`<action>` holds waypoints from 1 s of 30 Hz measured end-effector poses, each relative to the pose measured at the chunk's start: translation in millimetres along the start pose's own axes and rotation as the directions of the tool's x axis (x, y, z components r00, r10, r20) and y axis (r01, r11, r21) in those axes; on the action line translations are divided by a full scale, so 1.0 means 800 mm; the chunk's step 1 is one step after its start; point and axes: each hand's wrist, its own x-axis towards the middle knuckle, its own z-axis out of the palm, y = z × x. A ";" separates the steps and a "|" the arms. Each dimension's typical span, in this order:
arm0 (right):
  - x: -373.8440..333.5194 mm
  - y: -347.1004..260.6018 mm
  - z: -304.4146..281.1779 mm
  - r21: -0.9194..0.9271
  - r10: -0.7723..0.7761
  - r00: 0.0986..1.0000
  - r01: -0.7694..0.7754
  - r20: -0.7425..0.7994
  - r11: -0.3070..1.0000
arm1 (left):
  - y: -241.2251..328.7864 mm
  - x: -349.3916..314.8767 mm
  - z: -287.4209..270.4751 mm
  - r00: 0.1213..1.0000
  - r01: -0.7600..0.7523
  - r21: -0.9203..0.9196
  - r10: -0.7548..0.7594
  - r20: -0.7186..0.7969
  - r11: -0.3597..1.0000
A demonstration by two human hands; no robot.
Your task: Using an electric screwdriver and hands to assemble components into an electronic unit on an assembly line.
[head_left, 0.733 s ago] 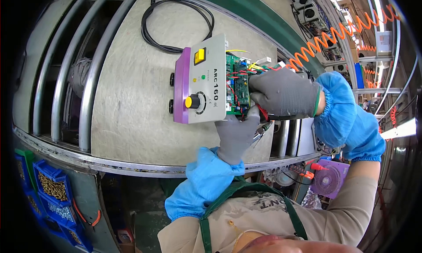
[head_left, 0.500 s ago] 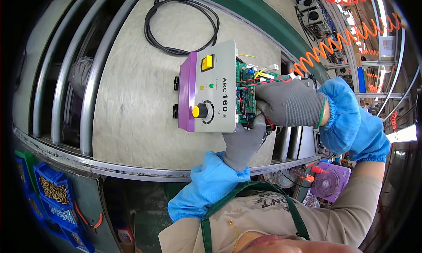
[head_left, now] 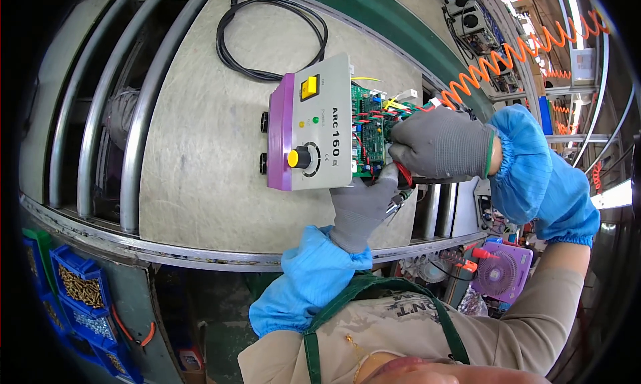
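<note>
An opened welding machine [head_left: 328, 167] stands on the bench, its grey front panel and purple bezel facing left. Behind the panel, its green circuit board [head_left: 371, 127] lies exposed with red, green and yellow wires. My right hand [head_left: 441, 143], in a grey glove, reaches over the board's right end, fingers curled; whatever they hold is hidden. Closed on the machine's near side is my gloved left hand [head_left: 364, 207], its thumb up by some red wires [head_left: 404, 175]. Small metal parts [head_left: 398, 200] show beside that hand, too covered to name.
A coiled black power cable [head_left: 220, 47] lies behind the machine on the metal-topped bench [head_left: 200, 157]. Steel rollers [head_left: 143, 130] run along the left. Blue bins of screws [head_left: 80, 287] hang at the lower left. Orange coiled hoses [head_left: 501, 70] and a purple fan [head_left: 501, 274] are at right.
The welding machine has shifted slightly away from me and to the left, and my left hand has moved with it. The red wires near my right fingers show more now.
</note>
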 end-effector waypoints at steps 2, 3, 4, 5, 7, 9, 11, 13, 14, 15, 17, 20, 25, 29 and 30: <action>0.002 -0.004 -0.001 -0.075 0.027 0.998 -0.022 0.058 0.997 | -0.007 0.000 0.002 0.999 -0.037 0.004 0.037 -0.020 0.999; 0.003 -0.007 -0.002 -0.152 0.058 0.992 -0.040 0.114 0.988 | -0.009 0.000 0.003 0.999 -0.037 0.004 0.037 -0.025 0.999; 0.006 -0.012 -0.005 -0.160 0.080 0.986 -0.056 0.149 0.985 | -0.010 -0.001 0.003 0.998 -0.041 0.004 0.041 -0.043 0.999; 0.007 -0.013 -0.005 -0.163 0.081 0.985 -0.056 0.150 0.985 | -0.009 -0.002 0.003 0.997 -0.044 0.002 0.044 -0.057 0.999; 0.007 -0.013 -0.003 -0.207 0.073 0.984 -0.038 0.162 0.978 | -0.001 0.000 -0.005 0.989 -0.148 0.306 0.147 0.027 0.940; 0.008 -0.014 -0.002 -0.187 0.049 0.994 -0.030 0.097 0.982 | -0.004 0.000 -0.002 0.989 -0.144 0.263 0.149 0.004 0.954; 0.008 -0.017 -0.009 -0.146 0.016 0.996 -0.004 0.087 0.989 | 0.000 0.000 -0.005 0.980 -0.196 0.314 0.197 0.027 0.929; 0.012 -0.016 -0.007 -0.136 0.030 0.990 -0.011 0.136 0.991 | 0.001 -0.001 -0.004 0.978 -0.202 0.293 0.208 0.009 0.935; 0.016 -0.013 -0.001 -0.133 -0.036 0.997 0.044 0.065 0.990 | -0.002 -0.001 -0.004 0.979 -0.198 0.293 0.205 0.007 0.935; 0.018 -0.011 0.003 -0.134 -0.100 0.995 0.099 -0.007 0.986 | -0.008 -0.002 -0.003 0.989 -0.141 0.213 0.145 -0.003 0.967; 0.015 -0.016 -0.006 -0.167 -0.018 0.997 0.029 0.069 0.985 | -0.009 -0.001 -0.002 0.996 -0.085 0.130 0.087 -0.009 0.988; 0.005 -0.018 -0.002 -0.161 0.088 0.995 -0.078 0.055 0.984 | -0.009 0.003 0.001 0.999 -0.049 0.069 0.049 0.001 0.996; -0.018 -0.009 0.015 0.014 0.123 0.973 -0.123 -0.196 0.992 | -0.002 0.003 -0.002 1.000 0.009 -0.014 -0.009 -0.012 1.000; -0.012 -0.016 0.018 -0.006 0.073 0.964 -0.077 -0.254 0.997 | 0.005 0.003 0.002 0.999 0.034 -0.081 -0.033 0.017 0.996; -0.010 -0.018 0.010 -0.011 0.098 0.982 -0.101 -0.160 0.995 | 0.006 0.003 0.002 0.999 0.039 -0.084 -0.038 0.018 0.996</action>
